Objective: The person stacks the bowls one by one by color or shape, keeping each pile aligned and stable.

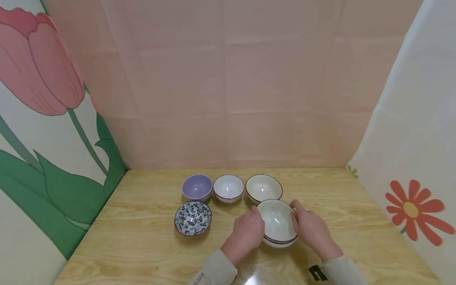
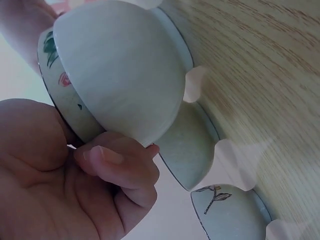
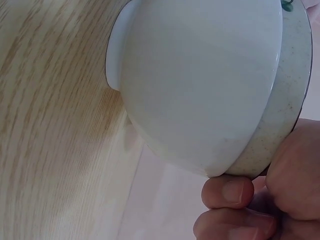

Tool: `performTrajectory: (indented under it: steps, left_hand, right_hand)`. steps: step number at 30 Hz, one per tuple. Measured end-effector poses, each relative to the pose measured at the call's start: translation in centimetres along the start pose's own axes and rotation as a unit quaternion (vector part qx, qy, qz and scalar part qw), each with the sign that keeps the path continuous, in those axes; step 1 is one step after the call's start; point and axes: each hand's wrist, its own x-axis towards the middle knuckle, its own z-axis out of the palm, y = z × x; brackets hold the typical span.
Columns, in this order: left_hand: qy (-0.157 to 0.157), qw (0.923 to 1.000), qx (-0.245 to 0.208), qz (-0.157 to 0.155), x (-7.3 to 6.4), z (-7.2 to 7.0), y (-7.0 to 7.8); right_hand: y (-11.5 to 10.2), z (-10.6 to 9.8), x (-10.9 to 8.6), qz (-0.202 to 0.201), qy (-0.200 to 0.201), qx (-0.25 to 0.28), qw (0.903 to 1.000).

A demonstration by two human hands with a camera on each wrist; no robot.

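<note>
A cream bowl [image 1: 277,221] with a dark rim and a floral outside sits inside a plain white bowl [image 1: 279,244], right of the table's middle. My left hand [image 1: 250,228] grips the cream bowl's left rim, with curled fingers beneath it in the left wrist view. On the opposite side my right hand [image 1: 313,229] pinches the same rim. In the right wrist view its fingertips [image 3: 234,192] touch the edge of the white bowl [image 3: 200,85]. That bowl's foot is close to the tabletop; whether it touches, I cannot tell.
Behind the stack, a purple bowl [image 1: 197,187], a white bowl [image 1: 228,188] and another cream bowl [image 1: 264,188] stand in a row. A black-and-white patterned bowl [image 1: 192,219] is in front of the purple one. Fabric hangs behind the wooden table [image 1: 142,237].
</note>
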Motion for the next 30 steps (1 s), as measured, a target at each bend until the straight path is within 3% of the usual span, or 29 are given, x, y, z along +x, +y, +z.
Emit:
performTrajectory:
  steps: [7,17,30]
  left_hand:
    - [0.009,0.9999,0.008,0.001,-0.07,0.09,-0.13]
    - [0.011,0.9999,0.012,0.004,-0.1,-0.1,-0.05]
    - [0.003,0.9997,0.019,0.012,-0.06,-0.13,-0.14]
  right_hand:
    - [-0.17,-0.05,0.13,-0.005,0.007,-0.005,0.9999]
    - [-0.31,-0.37,0.32,0.001,-0.014,-0.006,0.9999]
    - [-0.23,-0.28,0.39,-0.004,-0.014,-0.021,0.9997]
